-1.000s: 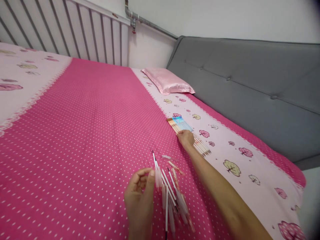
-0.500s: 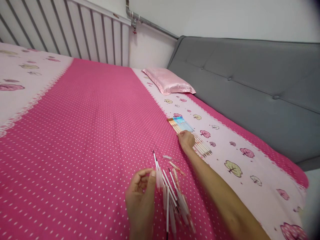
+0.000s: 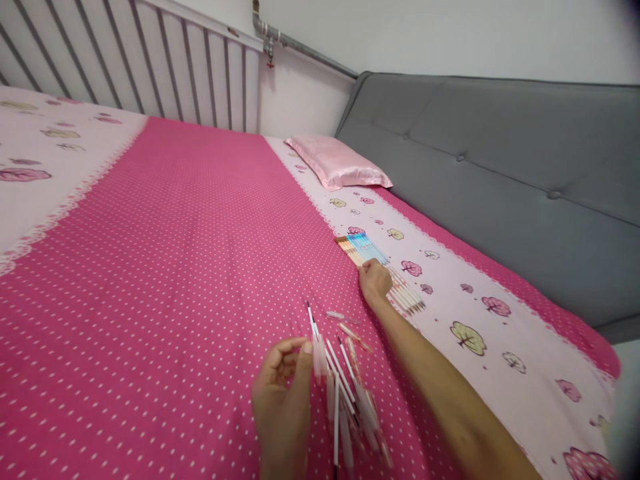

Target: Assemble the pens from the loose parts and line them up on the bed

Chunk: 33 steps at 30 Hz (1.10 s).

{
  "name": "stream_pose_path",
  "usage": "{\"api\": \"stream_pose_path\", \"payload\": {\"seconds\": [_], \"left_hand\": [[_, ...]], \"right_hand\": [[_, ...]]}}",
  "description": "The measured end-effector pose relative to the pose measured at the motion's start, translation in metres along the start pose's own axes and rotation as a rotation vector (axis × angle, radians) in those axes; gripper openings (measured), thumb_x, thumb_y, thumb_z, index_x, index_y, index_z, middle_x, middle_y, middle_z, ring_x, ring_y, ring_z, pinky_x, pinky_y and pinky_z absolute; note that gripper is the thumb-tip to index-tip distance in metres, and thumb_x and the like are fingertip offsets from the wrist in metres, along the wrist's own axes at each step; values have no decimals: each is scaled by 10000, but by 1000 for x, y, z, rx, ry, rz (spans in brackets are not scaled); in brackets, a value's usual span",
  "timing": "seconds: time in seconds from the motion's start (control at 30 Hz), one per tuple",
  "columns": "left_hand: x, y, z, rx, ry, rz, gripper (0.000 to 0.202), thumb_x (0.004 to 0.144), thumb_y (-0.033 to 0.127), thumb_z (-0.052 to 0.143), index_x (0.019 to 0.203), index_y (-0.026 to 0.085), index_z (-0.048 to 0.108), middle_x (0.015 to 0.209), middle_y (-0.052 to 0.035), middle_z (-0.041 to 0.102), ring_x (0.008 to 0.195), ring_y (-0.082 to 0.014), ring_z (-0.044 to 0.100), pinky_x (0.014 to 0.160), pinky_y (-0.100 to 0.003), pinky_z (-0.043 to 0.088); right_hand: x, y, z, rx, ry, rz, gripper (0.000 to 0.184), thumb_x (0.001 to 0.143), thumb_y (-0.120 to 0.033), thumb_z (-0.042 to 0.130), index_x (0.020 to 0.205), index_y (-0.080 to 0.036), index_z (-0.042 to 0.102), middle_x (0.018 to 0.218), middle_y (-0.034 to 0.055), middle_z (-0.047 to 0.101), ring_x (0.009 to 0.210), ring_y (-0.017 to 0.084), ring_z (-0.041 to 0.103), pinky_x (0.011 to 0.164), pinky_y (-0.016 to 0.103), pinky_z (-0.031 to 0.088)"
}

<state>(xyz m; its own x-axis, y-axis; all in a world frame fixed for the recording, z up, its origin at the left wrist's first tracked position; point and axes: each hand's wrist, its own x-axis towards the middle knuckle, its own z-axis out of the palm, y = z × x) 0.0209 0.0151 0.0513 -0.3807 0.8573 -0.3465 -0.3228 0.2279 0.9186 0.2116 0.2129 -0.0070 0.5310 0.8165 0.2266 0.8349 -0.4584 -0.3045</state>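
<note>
Apply light, even pressure with the right hand (image 3: 376, 280) at the pen row (image 3: 369, 249), right of center, to preserve alignment, both hands' fingers being curled, grip indeterminable, the left hand (image 3: 283, 390) beside the loose sticks (image 3: 337, 413), lower center.

Wide room is left over the dotted bedspread (image 3: 175, 280), beyond the left hand (image 3: 284, 387); to its right, passage is hindered by loose thin sticks (image 3: 336, 413), then by the right arm (image 3: 430, 360).

Glossy, satin-like cloth on the pillow (image 3: 340, 162); matt cloth on the sheet (image 3: 200, 267); smooth headboard (image 3: 500, 147) (leather-like, faintly shiny); dull metal pipe (image 3: 317, 55); loose pen tubes (image 3: 345, 433) of smooth, apparently translucent plastic.
</note>
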Motion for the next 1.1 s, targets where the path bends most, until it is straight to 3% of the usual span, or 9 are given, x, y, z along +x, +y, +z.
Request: {"api": "stream_pose_path", "payload": {"seconds": [0.33,0.57,0.9,1.1], "left_hand": [[-1,-2,1,-22,3,2,304,628,397,698,808,157,647,795,-49,657,730,-169,601,637,-259,450],[-2,0,1,-12,-10,19,291,650,384,684,821,153,639,764,-41,646,741,-170,597,669,-269,453],[-2,-1,1,-2,-11,15,293,653,388,682,827,156,638,765,-37,641,748,-170,593,679,-271,450],[-1,-2,1,-4,-6,19,297,650,391,677,827,156,639,773,-40,640,753,-173,590,663,-266,445]], "right_hand": [[-4,4,1,-2,2,-18,234,826,-338,532,996,-192,605,897,95,682,860,231,638,712,307,447],[-4,7,-1,7,-18,-11,214,821,-214,500,1002,-204,614,872,92,686,851,231,639,700,297,442],[-5,8,-1,62,-14,10,243,809,-200,490,1016,-185,615,867,107,687,849,234,633,703,299,433],[-23,16,-13,160,2,-7,311,792,-152,469,1090,-165,559,903,77,690,839,215,629,687,278,417]]}}
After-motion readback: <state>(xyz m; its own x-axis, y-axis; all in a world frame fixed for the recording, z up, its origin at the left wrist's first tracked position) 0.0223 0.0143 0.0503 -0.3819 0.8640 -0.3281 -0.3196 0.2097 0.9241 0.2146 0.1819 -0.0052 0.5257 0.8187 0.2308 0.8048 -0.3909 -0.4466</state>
